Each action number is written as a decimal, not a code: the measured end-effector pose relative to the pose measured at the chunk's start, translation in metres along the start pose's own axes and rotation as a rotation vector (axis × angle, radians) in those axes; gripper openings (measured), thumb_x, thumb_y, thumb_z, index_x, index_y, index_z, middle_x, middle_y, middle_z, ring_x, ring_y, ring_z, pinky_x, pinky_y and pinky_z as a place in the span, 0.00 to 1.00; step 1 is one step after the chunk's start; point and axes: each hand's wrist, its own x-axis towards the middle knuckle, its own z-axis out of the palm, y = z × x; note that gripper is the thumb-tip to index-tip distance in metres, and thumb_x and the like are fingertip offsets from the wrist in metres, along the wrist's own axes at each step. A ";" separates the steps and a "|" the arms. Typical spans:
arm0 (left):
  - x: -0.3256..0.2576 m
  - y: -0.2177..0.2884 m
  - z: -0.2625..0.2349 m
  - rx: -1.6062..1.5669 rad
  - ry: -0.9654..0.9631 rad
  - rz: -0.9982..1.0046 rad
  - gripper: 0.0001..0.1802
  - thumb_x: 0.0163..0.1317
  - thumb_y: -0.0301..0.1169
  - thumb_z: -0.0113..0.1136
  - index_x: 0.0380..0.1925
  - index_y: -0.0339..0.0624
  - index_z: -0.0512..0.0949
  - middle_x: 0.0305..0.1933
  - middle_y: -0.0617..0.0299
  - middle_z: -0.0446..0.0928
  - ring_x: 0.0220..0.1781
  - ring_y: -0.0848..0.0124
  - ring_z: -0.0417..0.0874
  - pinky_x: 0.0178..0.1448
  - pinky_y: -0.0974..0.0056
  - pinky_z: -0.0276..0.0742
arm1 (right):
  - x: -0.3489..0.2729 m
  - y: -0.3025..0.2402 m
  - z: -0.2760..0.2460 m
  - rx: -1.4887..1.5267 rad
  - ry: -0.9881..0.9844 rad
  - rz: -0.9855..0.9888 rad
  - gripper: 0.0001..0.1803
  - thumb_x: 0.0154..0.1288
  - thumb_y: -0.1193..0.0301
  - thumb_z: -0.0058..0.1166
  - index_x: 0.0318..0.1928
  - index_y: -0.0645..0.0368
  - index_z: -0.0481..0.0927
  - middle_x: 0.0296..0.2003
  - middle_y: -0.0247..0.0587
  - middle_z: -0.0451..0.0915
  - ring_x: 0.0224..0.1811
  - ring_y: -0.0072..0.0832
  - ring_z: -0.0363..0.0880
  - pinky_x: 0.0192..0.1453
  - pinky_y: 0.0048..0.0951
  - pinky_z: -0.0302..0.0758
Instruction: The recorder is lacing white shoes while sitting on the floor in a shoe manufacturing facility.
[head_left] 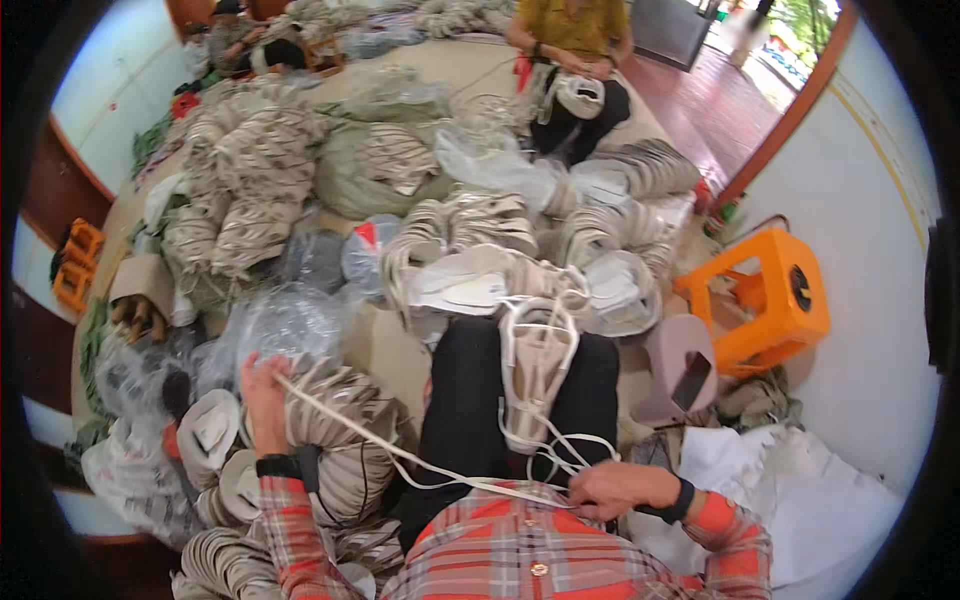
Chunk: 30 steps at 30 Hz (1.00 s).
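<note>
A beige shoe upper (541,365) rests lengthwise on my lap between my dark-trousered thighs, with loose loops of lace at its near end. A white shoelace (430,465) stretches from my left hand (266,392) across my lap toward my right hand (618,490). Raised out at the left, my left hand has its fingers closed on the lace. Close to my body at the right, my right hand pinches the lace near the loops. Its fingertips are partly hidden. Beyond the upper lies a pile of similar beige uppers (480,225), with a white insole-shaped piece (462,285) on top.
Stacked uppers (345,430) and clear plastic bags (285,325) crowd my left. An orange stool (765,300) stands at right, beside a mauve seat (675,365) bearing a phone (692,380). White sheeting (780,490) lies near right. Ahead, another person (572,60) handles an upper.
</note>
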 end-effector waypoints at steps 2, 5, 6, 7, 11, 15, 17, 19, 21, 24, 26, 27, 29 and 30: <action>-0.053 -0.023 0.064 0.080 -0.455 -0.087 0.12 0.64 0.30 0.48 0.45 0.37 0.70 0.35 0.57 0.78 0.30 0.78 0.73 0.32 0.73 0.69 | 0.025 -0.008 -0.037 0.017 0.221 0.078 0.12 0.62 0.66 0.46 0.39 0.62 0.77 0.24 0.40 0.76 0.24 0.36 0.76 0.31 0.33 0.75; -0.143 -0.038 0.166 0.645 -0.834 -0.288 0.08 0.60 0.30 0.54 0.33 0.37 0.79 0.24 0.64 0.79 0.22 0.78 0.73 0.27 0.72 0.68 | 0.065 0.015 -0.050 0.504 0.807 0.416 0.13 0.67 0.69 0.41 0.46 0.62 0.75 0.20 0.37 0.75 0.16 0.22 0.73 0.21 0.24 0.72; -0.158 -0.069 0.165 0.639 -0.948 -0.094 0.09 0.59 0.30 0.55 0.32 0.36 0.79 0.23 0.59 0.80 0.24 0.73 0.79 0.29 0.68 0.72 | 0.080 0.030 -0.048 0.455 0.854 0.401 0.14 0.69 0.69 0.39 0.48 0.62 0.74 0.19 0.36 0.75 0.14 0.19 0.71 0.19 0.21 0.70; -0.171 -0.072 0.177 0.806 -1.002 0.088 0.09 0.58 0.31 0.55 0.31 0.36 0.79 0.21 0.52 0.79 0.26 0.62 0.82 0.31 0.62 0.75 | 0.087 0.036 -0.047 0.453 0.855 0.409 0.14 0.69 0.69 0.39 0.48 0.62 0.74 0.19 0.36 0.75 0.14 0.19 0.71 0.19 0.21 0.70; -0.197 -0.084 0.196 1.299 -0.917 0.381 0.10 0.55 0.34 0.52 0.23 0.39 0.77 0.21 0.46 0.77 0.26 0.50 0.80 0.29 0.53 0.75 | 0.094 0.034 -0.049 0.466 0.723 0.489 0.17 0.68 0.69 0.38 0.54 0.61 0.70 0.18 0.37 0.74 0.14 0.20 0.71 0.19 0.22 0.71; -0.206 -0.092 0.199 1.356 -0.852 0.470 0.09 0.51 0.34 0.54 0.19 0.42 0.74 0.18 0.48 0.76 0.22 0.51 0.80 0.25 0.51 0.74 | 0.092 0.037 -0.047 0.525 0.612 0.557 0.19 0.68 0.69 0.38 0.57 0.62 0.66 0.17 0.38 0.74 0.13 0.22 0.71 0.17 0.23 0.70; -0.208 -0.097 0.196 1.340 -0.809 0.463 0.08 0.50 0.34 0.54 0.18 0.43 0.73 0.17 0.49 0.75 0.21 0.51 0.80 0.24 0.51 0.74 | 0.093 0.024 -0.058 0.639 0.561 0.574 0.20 0.68 0.69 0.37 0.58 0.62 0.65 0.17 0.40 0.74 0.13 0.23 0.73 0.16 0.23 0.70; -0.211 -0.099 0.196 1.276 -0.726 0.470 0.09 0.51 0.34 0.53 0.18 0.42 0.73 0.16 0.49 0.75 0.19 0.51 0.79 0.23 0.51 0.73 | 0.095 0.022 -0.063 0.749 0.511 0.590 0.21 0.68 0.69 0.37 0.59 0.62 0.63 0.17 0.41 0.74 0.13 0.25 0.74 0.15 0.23 0.70; -0.212 -0.101 0.201 1.253 -0.696 0.462 0.09 0.52 0.34 0.53 0.18 0.42 0.73 0.16 0.49 0.75 0.20 0.51 0.79 0.23 0.51 0.73 | 0.097 0.027 -0.062 0.849 0.468 0.563 0.20 0.67 0.71 0.34 0.57 0.65 0.63 0.17 0.43 0.75 0.13 0.27 0.75 0.14 0.24 0.72; -0.215 -0.107 0.200 1.230 -0.681 0.449 0.09 0.53 0.34 0.52 0.18 0.43 0.72 0.17 0.49 0.76 0.20 0.51 0.79 0.24 0.51 0.73 | 0.101 0.037 -0.074 0.598 0.317 0.592 0.16 0.65 0.73 0.32 0.48 0.68 0.67 0.16 0.45 0.76 0.13 0.31 0.77 0.13 0.27 0.74; -0.218 -0.107 0.199 1.227 -0.700 0.450 0.09 0.53 0.35 0.52 0.19 0.43 0.73 0.18 0.49 0.76 0.21 0.51 0.80 0.24 0.51 0.73 | 0.106 0.050 -0.082 0.352 0.333 0.480 0.12 0.61 0.75 0.32 0.39 0.68 0.69 0.16 0.46 0.77 0.14 0.35 0.78 0.12 0.30 0.75; -0.220 -0.107 0.197 1.283 -0.732 0.422 0.09 0.54 0.35 0.52 0.21 0.43 0.73 0.18 0.49 0.76 0.21 0.51 0.80 0.25 0.51 0.74 | 0.107 0.053 -0.092 0.273 0.229 0.507 0.10 0.60 0.76 0.35 0.34 0.68 0.70 0.16 0.45 0.77 0.15 0.36 0.79 0.15 0.32 0.77; -0.220 -0.107 0.194 1.344 -0.755 0.393 0.09 0.54 0.35 0.52 0.22 0.43 0.73 0.19 0.49 0.77 0.22 0.51 0.80 0.26 0.51 0.74 | 0.109 0.052 -0.099 0.129 0.181 0.494 0.11 0.51 0.74 0.45 0.32 0.71 0.76 0.25 0.57 0.78 0.27 0.45 0.81 0.27 0.38 0.77; -0.219 -0.109 0.194 1.329 -0.802 0.442 0.09 0.54 0.35 0.52 0.24 0.43 0.74 0.20 0.49 0.77 0.22 0.51 0.80 0.26 0.51 0.74 | 0.108 0.051 -0.100 0.130 0.183 0.494 0.11 0.51 0.74 0.45 0.32 0.71 0.76 0.25 0.57 0.78 0.27 0.45 0.81 0.27 0.38 0.77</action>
